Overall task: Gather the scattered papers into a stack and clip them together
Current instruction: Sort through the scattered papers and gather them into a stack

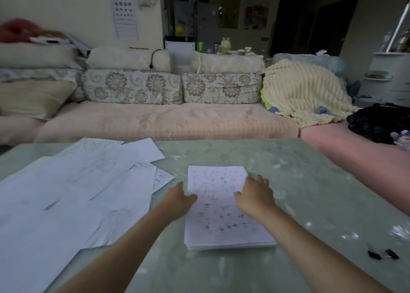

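The left hand [179,200] and right hand [255,195] clasp the side edges of the stack of papers [224,215], probably light, floppy and slippery and best squeezed there, with loose sheets [77,193] just left of it and binder clips [381,254] well to its right.

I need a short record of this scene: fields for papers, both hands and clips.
stack: white printed paper stack, flat at the middle of the pale green marbled table
left hand: at the stack's left edge, thumb on top
right hand: at its right edge
loose sheets: scattered white sheets, left of the stack, overlapping
clips: two black binder clips, on the table to the right, untouched
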Motion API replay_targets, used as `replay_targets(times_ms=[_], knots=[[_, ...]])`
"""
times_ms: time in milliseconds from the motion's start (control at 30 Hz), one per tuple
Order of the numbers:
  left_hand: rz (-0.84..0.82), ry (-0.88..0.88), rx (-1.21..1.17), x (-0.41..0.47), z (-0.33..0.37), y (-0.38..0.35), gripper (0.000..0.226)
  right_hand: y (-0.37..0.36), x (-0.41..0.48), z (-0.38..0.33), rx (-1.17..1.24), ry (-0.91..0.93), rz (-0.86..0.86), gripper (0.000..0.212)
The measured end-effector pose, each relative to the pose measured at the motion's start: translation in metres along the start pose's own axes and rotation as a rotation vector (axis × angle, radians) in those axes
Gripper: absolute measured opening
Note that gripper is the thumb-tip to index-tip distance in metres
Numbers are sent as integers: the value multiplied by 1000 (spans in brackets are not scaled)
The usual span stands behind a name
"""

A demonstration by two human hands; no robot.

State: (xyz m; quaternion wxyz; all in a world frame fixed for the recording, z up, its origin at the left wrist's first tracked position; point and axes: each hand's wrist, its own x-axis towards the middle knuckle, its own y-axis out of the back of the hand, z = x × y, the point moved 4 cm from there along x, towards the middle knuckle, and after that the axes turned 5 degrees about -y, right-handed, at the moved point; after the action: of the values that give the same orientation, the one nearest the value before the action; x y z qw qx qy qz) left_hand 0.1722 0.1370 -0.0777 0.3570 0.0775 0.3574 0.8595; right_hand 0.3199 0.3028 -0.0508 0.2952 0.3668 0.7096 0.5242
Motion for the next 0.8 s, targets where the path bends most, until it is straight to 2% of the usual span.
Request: replay_targets(times_ms=[67,167,367,500,600,700,733,800], knots=[[20,-37,48,-5,-11,20,72,0,-6,-33,56,127,5,47],[67,-80,142,-15,-36,61,64,-16,-22,-93,191,283,-102,53],[91,-103,408,-44,-109,141,58,-70,-63,-210,154,565,-339,57],[43,-36,510,-69,-160,183,64,-104,-84,-264,80,662,-412,79],[-35,8,533,-89,-193,202,88,-125,-99,-292,26,717,-453,99],[-192,84,562,-110,-223,214,135,-144,-108,-305,-90,754,-445,112],[-233,107,576,-116,-231,217,147,-148,-111,-306,-110,766,-429,114],[-255,110,573,-123,-243,218,153,-151,-115,-304,-66,760,-410,109]])
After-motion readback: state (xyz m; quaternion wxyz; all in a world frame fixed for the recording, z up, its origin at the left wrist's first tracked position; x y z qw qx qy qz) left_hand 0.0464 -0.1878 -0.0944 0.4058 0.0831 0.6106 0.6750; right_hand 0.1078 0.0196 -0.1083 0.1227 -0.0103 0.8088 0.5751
